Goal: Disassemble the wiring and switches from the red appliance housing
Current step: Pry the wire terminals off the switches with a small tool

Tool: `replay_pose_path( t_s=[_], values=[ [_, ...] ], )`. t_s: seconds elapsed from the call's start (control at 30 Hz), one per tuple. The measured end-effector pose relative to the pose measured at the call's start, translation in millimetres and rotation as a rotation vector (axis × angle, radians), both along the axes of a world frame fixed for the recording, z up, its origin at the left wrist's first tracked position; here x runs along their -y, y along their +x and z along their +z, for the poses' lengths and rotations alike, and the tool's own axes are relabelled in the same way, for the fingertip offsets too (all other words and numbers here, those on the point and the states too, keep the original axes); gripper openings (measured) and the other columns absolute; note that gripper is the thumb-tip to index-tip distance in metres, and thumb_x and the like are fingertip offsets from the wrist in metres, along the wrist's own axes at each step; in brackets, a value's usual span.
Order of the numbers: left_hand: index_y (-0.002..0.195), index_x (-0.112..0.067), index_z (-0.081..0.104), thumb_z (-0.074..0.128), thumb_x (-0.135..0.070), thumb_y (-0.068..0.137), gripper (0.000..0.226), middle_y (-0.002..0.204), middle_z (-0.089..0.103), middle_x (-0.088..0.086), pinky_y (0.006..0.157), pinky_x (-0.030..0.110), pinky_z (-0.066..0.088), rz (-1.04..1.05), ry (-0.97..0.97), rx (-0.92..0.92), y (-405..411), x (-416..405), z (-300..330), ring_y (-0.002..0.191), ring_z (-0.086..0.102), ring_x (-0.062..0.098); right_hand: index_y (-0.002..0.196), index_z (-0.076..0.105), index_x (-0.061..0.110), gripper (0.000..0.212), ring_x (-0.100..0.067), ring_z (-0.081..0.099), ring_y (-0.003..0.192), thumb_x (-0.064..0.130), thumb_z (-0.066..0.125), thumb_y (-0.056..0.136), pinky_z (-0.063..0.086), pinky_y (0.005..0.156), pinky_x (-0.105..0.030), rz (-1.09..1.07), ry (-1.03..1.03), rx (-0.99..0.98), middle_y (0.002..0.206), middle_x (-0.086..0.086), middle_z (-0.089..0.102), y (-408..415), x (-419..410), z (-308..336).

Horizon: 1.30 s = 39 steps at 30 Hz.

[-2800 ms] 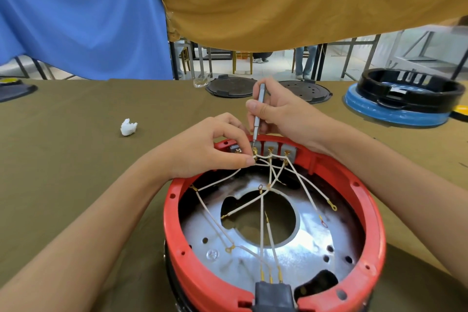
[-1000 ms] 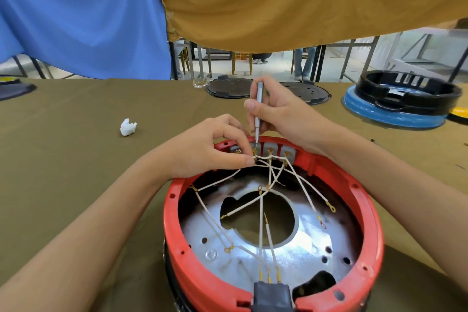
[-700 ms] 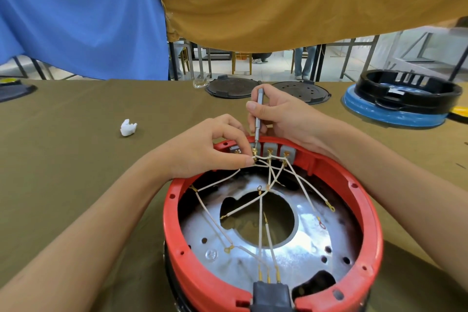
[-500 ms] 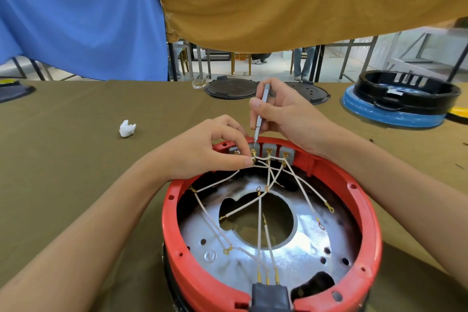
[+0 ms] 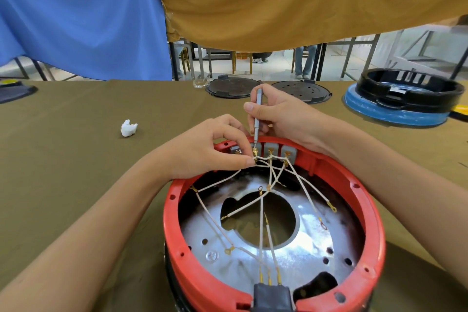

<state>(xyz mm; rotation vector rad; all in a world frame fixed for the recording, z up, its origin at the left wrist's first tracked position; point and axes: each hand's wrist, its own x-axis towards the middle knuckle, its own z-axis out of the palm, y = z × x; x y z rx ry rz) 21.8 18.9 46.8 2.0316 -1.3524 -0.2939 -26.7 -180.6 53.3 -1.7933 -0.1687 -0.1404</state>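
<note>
Red housing [image 5: 273, 284]; white wires [image 5: 260, 215] criss-cross inside.

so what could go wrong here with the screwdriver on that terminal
The thin grey screwdriver in the right hand could slip off the small brass terminal and jab the left hand fingertips pinching the white wire beside it. The crossing white wires might snag or strain when this one comes free. A loosened screw could drop into the red round housing.

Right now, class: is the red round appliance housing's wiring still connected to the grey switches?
Connected: white wires still run to the grey switches in the red housing.
</note>
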Motion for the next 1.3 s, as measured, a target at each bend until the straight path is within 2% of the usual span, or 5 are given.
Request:
replay_pose_path(
  t_s=[0.3,0.47,0.77,1.1,1.3],
  values=[
    [0.083,-0.040,0.075,0.074,-0.046,0.083,0.006,0.116,0.052,-0.018,0.098,0.028,0.038,-0.010,0.004,0.009,0.4,0.0,0.1,0.111,0.054,0.002,0.099,0.043,0.012,0.010,-0.025,0.058,0.070,0.011,0.053,0.102,0.053,0.063,-0.025,-0.040,-0.091,0.242,0.077,-0.015,0.063,-15.3,-3.5,3.3],
    [0.083,-0.040,0.075,0.073,-0.049,0.079,0.010,0.111,0.052,-0.016,0.098,0.029,0.039,-0.011,-0.012,0.010,0.1,0.0,-0.7,0.108,0.054,0.004,0.100,0.042,0.012,0.012,-0.023,0.055,0.069,0.013,0.054,0.102,0.048,0.065,-0.034,-0.016,-0.221,0.238,0.072,-0.006,0.060,-16.6,-6.7,3.8],
    [0.085,-0.039,0.075,0.074,-0.048,0.082,0.010,0.117,0.051,-0.020,0.105,0.036,0.041,-0.014,-0.004,0.010,1.1,-0.9,-0.2,0.114,0.054,0.003,0.097,0.040,0.014,0.013,-0.019,0.058,0.067,0.011,0.051,0.103,0.050,0.064,-0.026,-0.018,-0.231,0.311,0.071,-0.006,0.060,-18.2,-7.0,4.8],
    [0.084,-0.041,0.075,0.075,-0.043,0.085,0.003,0.114,0.051,-0.017,0.096,0.026,0.038,-0.025,0.003,0.015,-0.5,-0.9,0.8,0.109,0.055,0.002,0.096,0.043,0.016,0.012,-0.017,0.047,0.061,0.019,0.052,0.103,0.044,0.057,-0.023,-0.066,-0.137,0.062,0.065,0.001,0.061,-9.6,-4.5,4.1],
    [0.084,-0.042,0.074,0.073,-0.050,0.082,0.008,0.119,0.052,-0.021,0.103,0.033,0.040,-0.015,0.012,0.034,0.6,-0.9,0.5,0.115,0.053,0.002,0.097,0.043,0.016,0.012,-0.026,0.054,0.068,0.015,0.053,0.103,0.049,0.065,-0.034,-0.081,-0.167,0.241,0.070,-0.006,0.062,-15.0,-3.6,2.0]
  ],
)
